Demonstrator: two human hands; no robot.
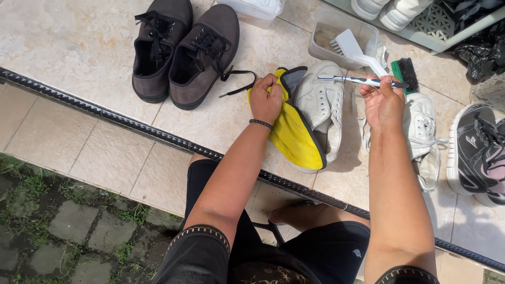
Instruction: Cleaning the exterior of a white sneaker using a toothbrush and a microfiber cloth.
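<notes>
My left hand (265, 100) is balled up around a yellow microfiber cloth (294, 134) with dark trim, draped over a scuffed white sneaker (322, 102) lying on the tile floor (79, 47). My right hand (384, 102) is pinching a toothbrush (363, 81), white and dark handled, held level just above the other white sneaker (423, 131).

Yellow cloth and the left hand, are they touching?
Touching. The head view shows the left hand closed in a fist around a bunched corner of the yellow cloth, which drapes over a white shoe.
</notes>
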